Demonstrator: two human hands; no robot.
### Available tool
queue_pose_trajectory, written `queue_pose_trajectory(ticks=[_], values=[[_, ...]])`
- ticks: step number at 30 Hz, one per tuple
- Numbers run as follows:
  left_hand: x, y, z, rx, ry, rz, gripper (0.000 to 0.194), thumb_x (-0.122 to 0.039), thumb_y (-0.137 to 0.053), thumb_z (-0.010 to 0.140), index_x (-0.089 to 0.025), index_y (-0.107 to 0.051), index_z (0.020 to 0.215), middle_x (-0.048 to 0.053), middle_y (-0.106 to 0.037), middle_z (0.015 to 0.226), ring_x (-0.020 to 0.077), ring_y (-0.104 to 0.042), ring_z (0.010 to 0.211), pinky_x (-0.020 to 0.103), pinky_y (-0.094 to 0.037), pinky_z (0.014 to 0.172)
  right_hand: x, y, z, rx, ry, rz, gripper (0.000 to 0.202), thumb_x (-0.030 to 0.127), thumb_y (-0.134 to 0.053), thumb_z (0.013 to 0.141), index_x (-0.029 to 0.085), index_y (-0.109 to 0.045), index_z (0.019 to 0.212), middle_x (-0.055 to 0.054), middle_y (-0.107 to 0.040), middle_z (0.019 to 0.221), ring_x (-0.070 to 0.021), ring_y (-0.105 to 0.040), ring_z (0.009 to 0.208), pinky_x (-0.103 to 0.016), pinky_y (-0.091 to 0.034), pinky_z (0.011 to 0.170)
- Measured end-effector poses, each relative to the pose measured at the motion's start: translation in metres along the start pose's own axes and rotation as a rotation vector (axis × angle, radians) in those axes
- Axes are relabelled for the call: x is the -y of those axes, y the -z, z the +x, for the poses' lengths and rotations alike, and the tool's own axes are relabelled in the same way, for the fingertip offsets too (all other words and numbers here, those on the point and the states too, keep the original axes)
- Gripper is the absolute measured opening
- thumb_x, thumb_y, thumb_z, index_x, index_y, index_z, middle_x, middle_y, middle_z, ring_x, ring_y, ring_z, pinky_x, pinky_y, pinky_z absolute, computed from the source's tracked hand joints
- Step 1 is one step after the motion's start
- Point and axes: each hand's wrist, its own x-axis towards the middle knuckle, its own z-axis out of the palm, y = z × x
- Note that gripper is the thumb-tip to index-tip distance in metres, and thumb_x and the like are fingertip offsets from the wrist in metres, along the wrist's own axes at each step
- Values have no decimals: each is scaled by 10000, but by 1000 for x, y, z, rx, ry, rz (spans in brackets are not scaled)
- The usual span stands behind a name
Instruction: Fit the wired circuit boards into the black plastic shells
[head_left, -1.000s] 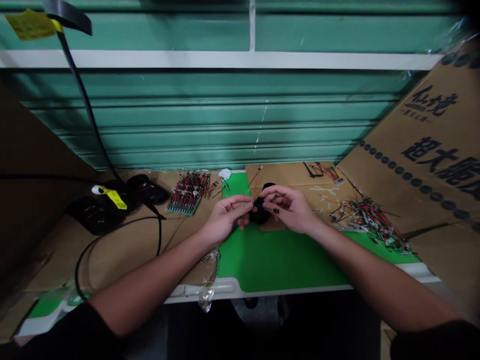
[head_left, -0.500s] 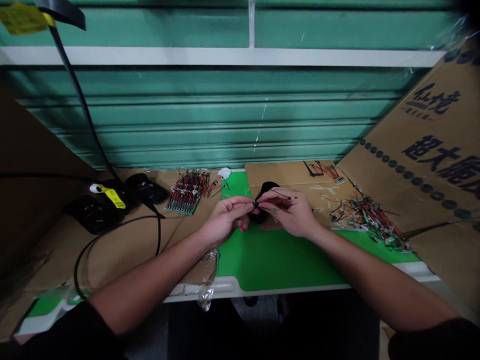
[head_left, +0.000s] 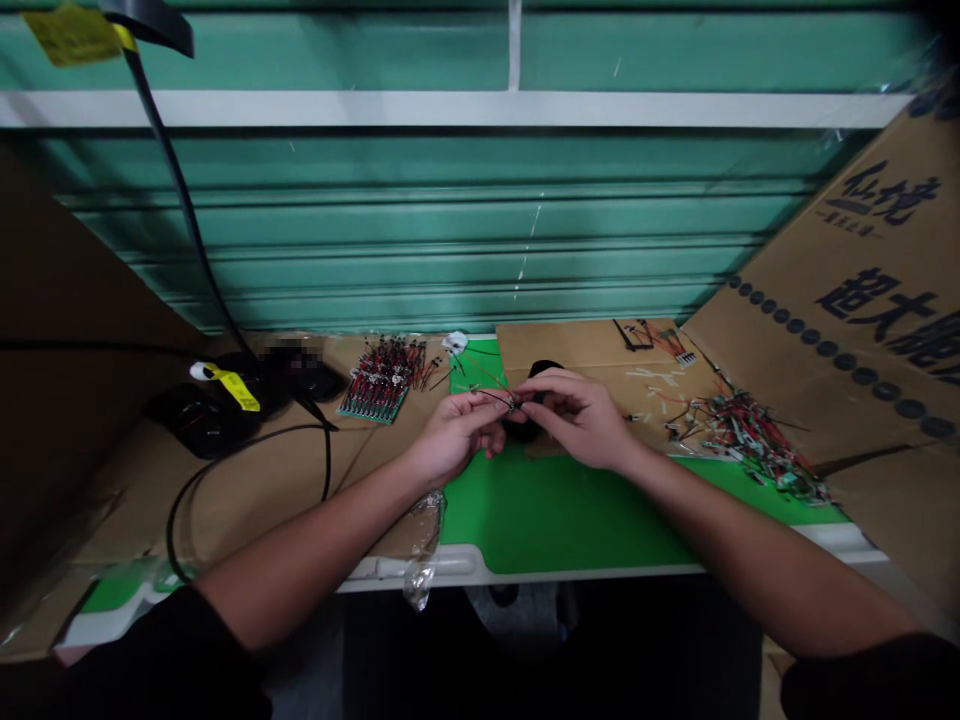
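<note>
My left hand (head_left: 454,437) and my right hand (head_left: 583,418) meet above the green mat (head_left: 570,510). Both pinch a small wired part (head_left: 513,403) between thumb and fingers. Its thin red and black wires trail up and left over my left fingers. The part's exact kind is too small to make out. Just behind my right fingers stands a black object (head_left: 544,368), mostly covered by the hands.
Rows of red-and-black wired parts on a green circuit board (head_left: 373,405) lie left. A tangled pile of wired parts (head_left: 757,440) lies right, beside white slivers (head_left: 656,377). Black devices (head_left: 199,420) and a cable (head_left: 326,460) sit far left. A printed cardboard panel (head_left: 847,330) borders the right.
The part's wires, which pointed right across my right hand, now trail left over my left hand. My right fingers have shifted slightly on the part. The whole view has moved a little.
</note>
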Motion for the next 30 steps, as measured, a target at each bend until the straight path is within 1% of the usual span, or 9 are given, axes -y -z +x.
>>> queue_pose_trajectory(ticks=[2,4,8,11,17,21,23,25,30], values=[[1,0,0,-9,-7,10,420,-435,-955,755,-154,-775,1009,107,-829,922,106,-608,480,221,-402,423,0,-1,1,-3,8,-8,238,397,-690,1046,245,-807,1187,-106,-745,1127,-204,-701,884,-320,-560,682],[1,0,0,-13,-12,20,423,-435,-948,762,-152,-777,1027,107,-827,931,104,-609,486,220,-399,422,2,-2,0,-17,13,-18,229,393,-686,1050,251,-804,1184,-102,-739,1118,-201,-696,871,-317,-553,666],[2,1,1,-25,-23,33,435,-426,-947,767,-157,-786,1067,81,-806,913,122,-645,509,223,-416,414,4,-3,-2,-48,7,-44,234,393,-734,1021,250,-788,1198,-89,-709,1151,-137,-613,698,-296,-498,575],[3,1,1,-28,-27,45,447,-422,-948,768,-155,-790,1089,63,-783,877,135,-669,524,223,-436,414,3,-5,-4,-43,2,-66,270,398,-782,990,255,-781,1219,-82,-690,1184,-103,-554,623,-295,-493,560],[0,-2,1,-16,-12,58,471,-444,-978,724,-146,-773,1026,18,-735,759,131,-660,509,207,-437,406,-1,-9,-6,-80,72,-101,228,353,-792,986,264,-787,1196,-65,-690,1145,-102,-568,632,-292,-497,568],[-1,-4,1,-22,-3,91,503,-473,-988,701,-146,-763,1010,-1,-702,648,132,-638,481,201,-427,401,0,-10,-6,-74,86,-112,233,337,-787,987,262,-771,1207,-67,-692,1161,-99,-571,623,-288,-499,555],[0,-4,1,-20,3,101,502,-484,-980,708,-146,-763,1011,-7,-694,628,128,-623,462,205,-427,402,1,-10,-6,-75,94,-116,197,341,-787,988,252,-768,1163,-66,-697,1139,-103,-574,618,-293,-498,552],[0,-5,1,-15,7,99,490,-492,-966,728,-142,-769,1008,1,-706,650,125,-619,458,213,-434,407,1,-10,-6,-89,85,-134,172,362,-800,980,241,-763,1096,-61,-707,1079,-110,-573,611,-299,-493,551],[-3,-5,-1,-24,11,67,451,-445,-952,762,-128,-813,1051,29,-732,701,125,-636,500,225,-438,439,-1,-12,-5,-164,26,-193,238,446,-848,944,227,-757,959,-49,-737,920,-149,-598,645,-317,-514,612]])
